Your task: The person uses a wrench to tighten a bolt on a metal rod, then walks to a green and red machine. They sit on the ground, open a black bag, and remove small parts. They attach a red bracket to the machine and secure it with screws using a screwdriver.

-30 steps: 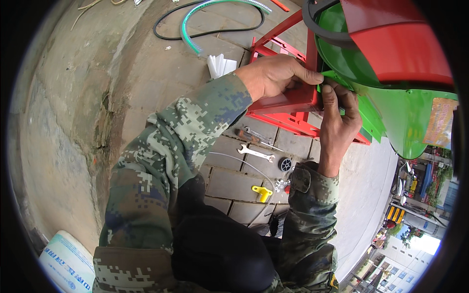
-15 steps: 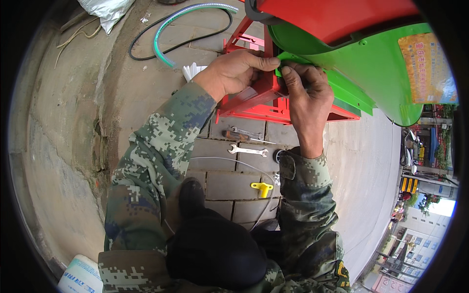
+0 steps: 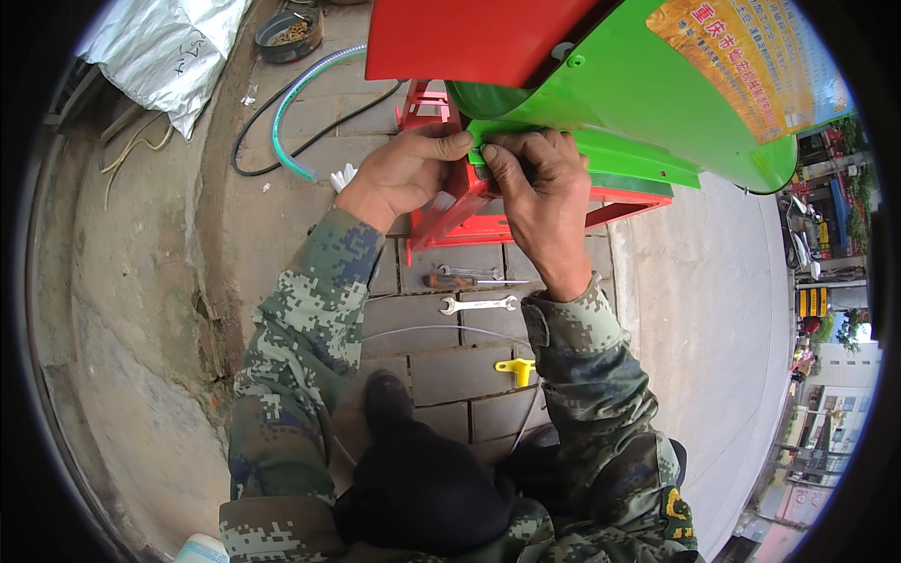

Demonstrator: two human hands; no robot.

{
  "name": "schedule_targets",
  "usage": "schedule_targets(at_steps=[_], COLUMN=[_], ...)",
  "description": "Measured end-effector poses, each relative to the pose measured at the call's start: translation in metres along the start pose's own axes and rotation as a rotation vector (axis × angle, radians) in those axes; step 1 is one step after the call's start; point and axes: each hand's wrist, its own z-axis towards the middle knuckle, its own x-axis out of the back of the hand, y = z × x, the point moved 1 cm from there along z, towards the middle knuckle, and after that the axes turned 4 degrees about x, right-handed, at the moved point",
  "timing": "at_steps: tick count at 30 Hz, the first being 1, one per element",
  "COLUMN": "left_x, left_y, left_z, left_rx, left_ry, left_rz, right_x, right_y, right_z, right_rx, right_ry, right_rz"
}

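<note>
Both my hands are at the near corner of a red metal frame [image 3: 460, 211], where a green flange [image 3: 601, 158] of a machine's sheet-metal body rests on it. My left hand [image 3: 399, 174] comes in from the left, thumb on the flange's edge and fingers curled beside the frame; what they grip is hidden. My right hand [image 3: 549, 202] is closed, thumb and forefinger pinched together at the flange's corner hole. Anything between those fingertips is too small to name. The green body [image 3: 648, 84] curves up above, with a red sheet-metal part [image 3: 469, 42] beside it.
On the paving below lie a double open-ended wrench [image 3: 480, 304], a screwdriver [image 3: 460, 281], another wrench [image 3: 469, 271] and a yellow bracket [image 3: 516, 370]. A thin grey cable [image 3: 441, 328] crosses there. A green-tinted hose [image 3: 286, 122], black cable [image 3: 244, 141], white sack [image 3: 169, 66] and pan [image 3: 289, 38] lie far left.
The view has shifted, so the machine and hands appear farther left and the pan shows. Both hands stay at the same corner, the right thumb and forefinger still pinched there.
</note>
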Motion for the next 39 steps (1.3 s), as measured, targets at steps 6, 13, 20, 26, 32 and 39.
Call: schedule_targets(at_steps=[6,13,20,26,32,39], left_x=[-0.003,0.005,0.023,0.028,0.024,0.021], left_y=[0.004,0.002,0.007,0.006,0.014,0.028], left_z=[-0.002,-0.003,-0.003,-0.008,-0.012,-0.014], left_rx=[0.032,0.039,0.034,0.035,0.013,-0.045], left_ry=[0.044,-0.018,-0.113,0.087,0.106,0.366], left_rz=[0.019,-0.025,-0.001,-0.025,-0.059,0.079], right_x=[-0.003,0.002,0.001,0.098,0.232,0.234], right_y=[-0.004,0.007,-0.004,0.061,0.168,0.256], right_z=[0.000,-0.001,0.000,-0.016,-0.068,-0.181], right_rx=[0.027,0.023,-0.058,0.231,-0.641,-1.055], right_ry=[0.063,0.024,0.056,-0.055,-0.402,-0.125], right_rz=[-0.135,0.045,-0.002,-0.016,-0.141,0.219])
